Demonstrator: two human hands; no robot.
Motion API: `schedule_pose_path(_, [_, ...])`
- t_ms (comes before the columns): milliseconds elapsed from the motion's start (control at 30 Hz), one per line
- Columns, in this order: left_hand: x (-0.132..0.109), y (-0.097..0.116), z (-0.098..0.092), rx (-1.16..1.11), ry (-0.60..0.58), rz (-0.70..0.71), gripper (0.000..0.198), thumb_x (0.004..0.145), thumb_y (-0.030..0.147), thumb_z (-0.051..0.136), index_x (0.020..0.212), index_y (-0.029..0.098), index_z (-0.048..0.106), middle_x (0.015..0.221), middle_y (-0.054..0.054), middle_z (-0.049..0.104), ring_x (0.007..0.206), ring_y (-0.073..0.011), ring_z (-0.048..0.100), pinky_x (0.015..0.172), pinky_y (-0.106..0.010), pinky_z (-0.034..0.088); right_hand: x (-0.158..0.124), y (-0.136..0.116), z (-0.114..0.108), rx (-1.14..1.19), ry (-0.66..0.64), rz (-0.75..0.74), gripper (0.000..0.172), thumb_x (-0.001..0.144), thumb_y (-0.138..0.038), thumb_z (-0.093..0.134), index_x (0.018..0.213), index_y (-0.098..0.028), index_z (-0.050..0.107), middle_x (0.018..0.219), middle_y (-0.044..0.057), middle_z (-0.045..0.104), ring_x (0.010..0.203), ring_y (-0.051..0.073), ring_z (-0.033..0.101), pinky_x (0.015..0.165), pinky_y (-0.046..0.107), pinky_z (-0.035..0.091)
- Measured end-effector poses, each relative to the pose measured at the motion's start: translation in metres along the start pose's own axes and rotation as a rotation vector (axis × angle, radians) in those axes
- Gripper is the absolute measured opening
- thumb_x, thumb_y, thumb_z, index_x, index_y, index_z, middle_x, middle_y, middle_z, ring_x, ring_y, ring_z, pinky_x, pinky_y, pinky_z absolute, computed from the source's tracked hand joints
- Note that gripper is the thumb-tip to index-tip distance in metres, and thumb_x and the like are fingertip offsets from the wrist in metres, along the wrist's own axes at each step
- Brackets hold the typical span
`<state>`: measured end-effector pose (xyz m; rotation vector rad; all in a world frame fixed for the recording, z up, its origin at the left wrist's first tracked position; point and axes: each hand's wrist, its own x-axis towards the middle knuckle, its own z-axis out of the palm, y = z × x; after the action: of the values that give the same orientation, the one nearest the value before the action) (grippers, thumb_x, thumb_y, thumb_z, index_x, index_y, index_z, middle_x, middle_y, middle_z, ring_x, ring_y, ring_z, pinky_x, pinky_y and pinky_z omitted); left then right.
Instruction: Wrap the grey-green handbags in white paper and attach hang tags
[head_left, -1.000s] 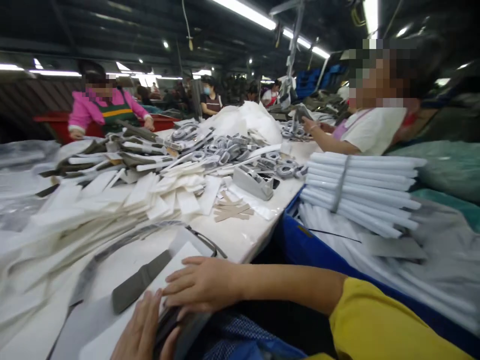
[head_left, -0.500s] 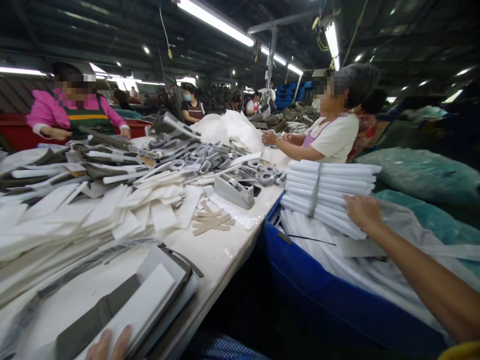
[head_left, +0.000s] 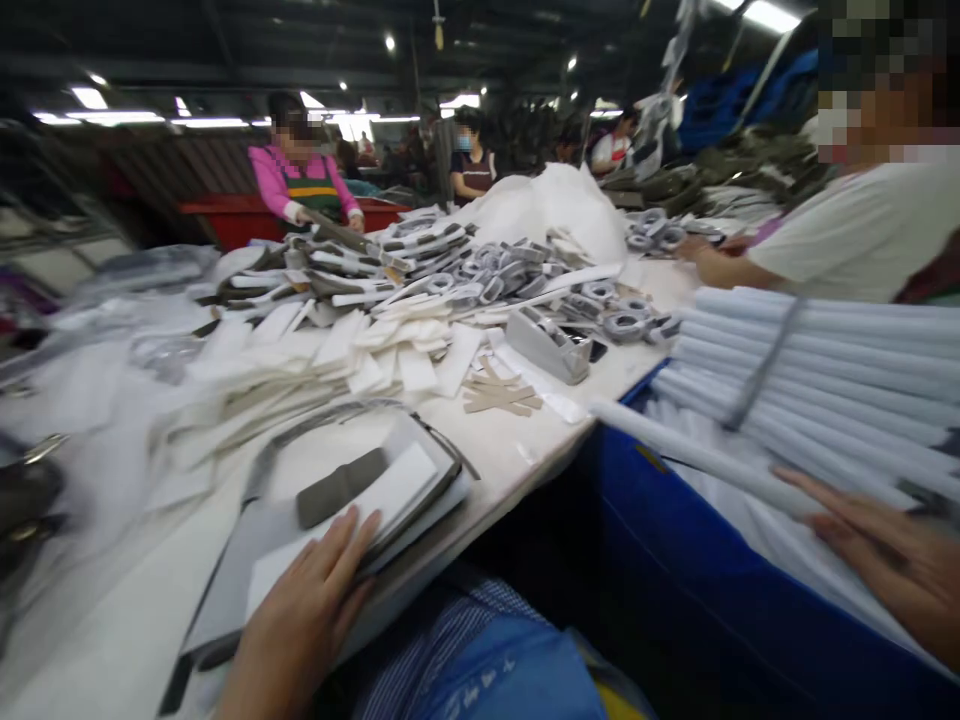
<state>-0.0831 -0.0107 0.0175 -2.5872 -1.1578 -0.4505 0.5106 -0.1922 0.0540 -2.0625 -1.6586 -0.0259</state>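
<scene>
Cluttered table point(head_left: 502, 450) under dark roof point(head_left: 292, 45), left hand point(head_left: 309, 595) spread on white strip point(head_left: 401, 483) (right hand point(head_left: 892, 555) pinching white tube point(head_left: 697, 452))

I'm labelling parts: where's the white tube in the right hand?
In the head view, at right, the white tube runs from the right hand over the blue bin in front of the strapped bundle, its far end near the table.

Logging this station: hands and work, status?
Left hand on white strip. Right hand holding white tube over blue bin. Bundled tubes close by.
</scene>
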Motion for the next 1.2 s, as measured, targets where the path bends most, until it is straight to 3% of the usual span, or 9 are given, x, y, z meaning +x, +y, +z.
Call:
schedule_pose_path(133, [0.015, -0.005, -0.028, -0.098, -0.249, -0.080, 0.062, 0.090, 0.026, 0.058, 0.149, 0.029, 0.042, 0.150, -0.006, 0.051, 0.123, -0.0246, 0.063, 0.095, -0.035, 0.057, 0.025, -0.126, 0.072, 0.213, -0.242, -0.425, 0.031, 0.097, -0.041, 0.052, 0.126, -0.037, 0.063, 0.120, 0.002, 0.072, 0.103, 0.028, 0.071, 0.088, 0.044, 0.061])
schedule_pose_path(267, [0.028, -0.007, -0.048, -0.159, -0.418, -0.134, 0.070, 0.085, 0.021, 0.064, 0.149, 0.033, 0.041, 0.150, -0.004, 0.050, 0.122, -0.0258, 0.063, 0.096, -0.038, 0.056, 0.042, -0.215, 0.130, 0.328, -0.248, -0.751, 0.026, 0.098, -0.031, 0.055, 0.121, -0.026, 0.067, 0.113, 0.007, 0.072, 0.103, 0.025, 0.067, 0.091, 0.040, 0.056])
schedule_pose_path(400, [0.030, -0.005, -0.050, -0.181, -0.383, -0.114, 0.076, 0.082, 0.021, 0.071, 0.150, 0.030, 0.039, 0.151, -0.007, 0.049, 0.127, -0.0255, 0.059, 0.100, -0.037, 0.054, 0.044, -0.263, 0.169, 0.365, -0.198, -0.928, 0.024, 0.096, -0.024, 0.058, 0.118, -0.021, 0.067, 0.113, 0.010, 0.071, 0.104, 0.026, 0.063, 0.093, 0.043, 0.053])
schedule_pose_path(533, [0.015, 0.000, -0.031, -0.111, -0.239, -0.072, 0.068, 0.085, 0.015, 0.065, 0.148, 0.023, 0.041, 0.150, -0.012, 0.050, 0.133, -0.0246, 0.053, 0.106, -0.037, 0.049, 0.042, -0.277, 0.184, 0.370, -0.136, -0.965, 0.024, 0.096, -0.022, 0.058, 0.119, -0.021, 0.066, 0.111, 0.009, 0.071, 0.102, 0.025, 0.063, 0.094, 0.045, 0.051])
schedule_pose_path(733, [-0.003, 0.011, -0.006, 0.039, -0.086, -0.049, 0.058, 0.092, 0.008, 0.044, 0.149, 0.017, 0.039, 0.153, -0.015, 0.046, 0.138, -0.0259, 0.048, 0.109, -0.041, 0.048, 0.066, -0.223, 0.170, 0.374, -0.001, -0.976, 0.028, 0.098, -0.023, 0.055, 0.126, -0.024, 0.061, 0.113, 0.005, 0.072, 0.106, 0.020, 0.065, 0.108, 0.042, 0.046])
schedule_pose_path(867, [-0.006, 0.016, -0.001, 0.068, -0.020, -0.056, 0.058, 0.093, 0.007, 0.041, 0.150, 0.018, 0.040, 0.155, -0.012, 0.042, 0.140, -0.0252, 0.045, 0.110, -0.041, 0.046, 0.105, -0.163, 0.139, 0.193, 0.228, -0.684, 0.030, 0.099, -0.032, 0.052, 0.125, -0.021, 0.062, 0.115, 0.011, 0.070, 0.106, 0.027, 0.066, 0.101, 0.046, 0.051])
schedule_pose_path(1000, [-0.009, 0.013, 0.007, 0.129, 0.080, -0.009, 0.058, 0.095, 0.011, 0.038, 0.153, 0.017, 0.036, 0.157, -0.011, 0.040, 0.139, -0.0251, 0.047, 0.111, -0.041, 0.044, 0.131, -0.091, 0.088, -0.122, 0.388, -0.412, 0.038, 0.101, -0.037, 0.044, 0.128, -0.016, 0.061, 0.117, 0.015, 0.070, 0.107, 0.032, 0.066, 0.097, 0.050, 0.053])
schedule_pose_path(1100, [-0.010, 0.005, 0.016, 0.131, 0.140, 0.026, 0.057, 0.096, 0.015, 0.037, 0.153, 0.017, 0.036, 0.157, -0.010, 0.041, 0.137, -0.0233, 0.049, 0.119, -0.038, 0.033, 0.119, -0.021, 0.051, -0.290, 0.456, -0.144, 0.045, 0.102, -0.039, 0.036, 0.136, -0.017, 0.056, 0.123, 0.017, 0.067, 0.112, 0.039, 0.063, 0.095, 0.058, 0.052])
schedule_pose_path(1200, [-0.010, 0.000, 0.021, 0.135, 0.162, 0.063, 0.056, 0.097, 0.021, 0.036, 0.153, 0.018, 0.036, 0.155, -0.010, 0.044, 0.134, -0.0222, 0.052, 0.121, -0.035, 0.026, 0.083, 0.043, 0.029, -0.340, 0.535, 0.083, 0.046, 0.100, -0.040, 0.040, 0.141, -0.024, 0.053, 0.126, 0.015, 0.066, 0.112, 0.046, 0.062, 0.084, 0.068, 0.053])
